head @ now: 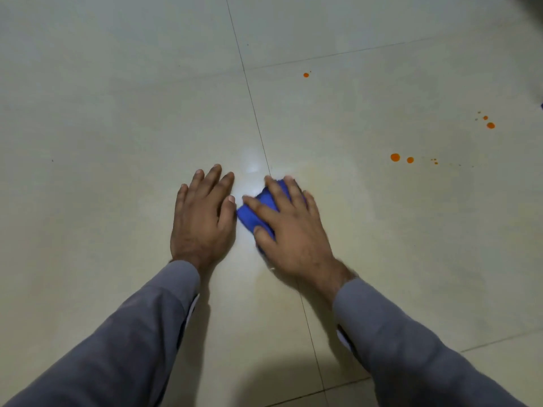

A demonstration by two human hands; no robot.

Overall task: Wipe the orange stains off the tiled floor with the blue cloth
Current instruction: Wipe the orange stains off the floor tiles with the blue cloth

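Observation:
My right hand lies on top of the bunched blue cloth and presses it onto the cream tiled floor, fingers spread and bent over it. Most of the cloth is hidden under the palm. My left hand rests flat on the floor just left of the cloth, fingers straight. Orange stains sit to the right: two round drops with small specks beside them, a cluster farther right, and a single drop farther away.
Dark grout lines cross the floor, one running between my hands. A pale yellowish smear shows on the tile right of the cloth. Something blue peeks in at the right edge.

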